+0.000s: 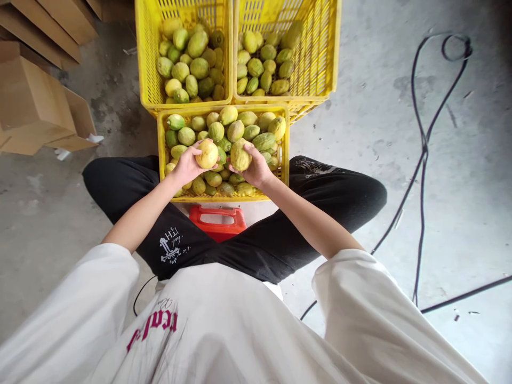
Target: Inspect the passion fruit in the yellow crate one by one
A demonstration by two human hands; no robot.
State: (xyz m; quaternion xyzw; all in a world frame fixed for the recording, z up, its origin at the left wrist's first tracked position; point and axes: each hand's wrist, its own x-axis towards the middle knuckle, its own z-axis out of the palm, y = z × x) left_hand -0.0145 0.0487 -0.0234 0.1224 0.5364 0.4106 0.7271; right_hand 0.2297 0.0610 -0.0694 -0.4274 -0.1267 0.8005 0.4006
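My left hand (191, 163) is closed around a smooth, pale yellow, lemon-like fruit (207, 153). Held in my right hand (255, 166) is a second lemon-like fruit (240, 154), yellow-green and bumpier. Both are raised side by side, a small gap apart, above a yellow plastic crate (163, 149). That crate is filled with more green and yellow fruit (264, 141) of the same sort, partly hidden beneath my hands.
Behind stand two more yellow crates, left (144, 69) and right (320, 64), each partly filled with similar fruit. A red plastic stool (219, 229) shows between my legs. Cardboard boxes (36, 96) are at far left; a black cable (424, 144) loops across the concrete floor at right.
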